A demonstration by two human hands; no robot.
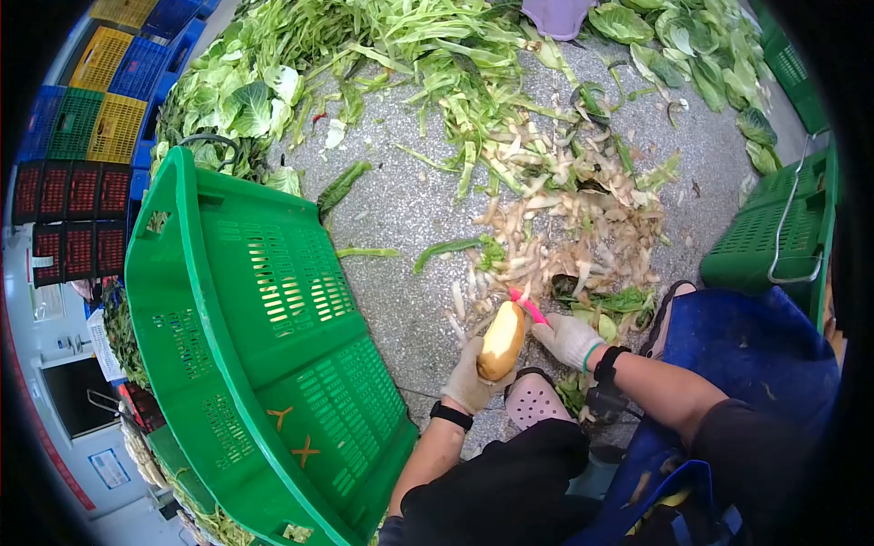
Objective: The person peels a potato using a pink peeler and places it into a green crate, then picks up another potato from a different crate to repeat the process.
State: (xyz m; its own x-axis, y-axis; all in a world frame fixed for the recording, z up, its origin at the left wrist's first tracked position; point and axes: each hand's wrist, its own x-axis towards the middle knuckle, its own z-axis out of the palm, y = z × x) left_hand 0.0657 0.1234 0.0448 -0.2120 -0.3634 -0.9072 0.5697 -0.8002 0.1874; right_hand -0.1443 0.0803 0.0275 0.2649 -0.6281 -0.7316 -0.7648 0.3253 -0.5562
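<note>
My left hand (467,382), in a pale glove with a black wristband, grips a partly peeled yellowish potato (502,341) held upright over the floor. My right hand (567,338), also gloved, holds a pink peeler (528,306) against the potato's upper end. A heap of pale peelings (574,232) lies on the speckled floor just beyond both hands.
A large empty green crate (264,346) stands tilted at my left. Leafy green trimmings (401,55) cover the floor farther off. Another green crate (774,227) sits at the right, coloured crates (91,109) are stacked at far left. My pink clog (534,399) is below the potato.
</note>
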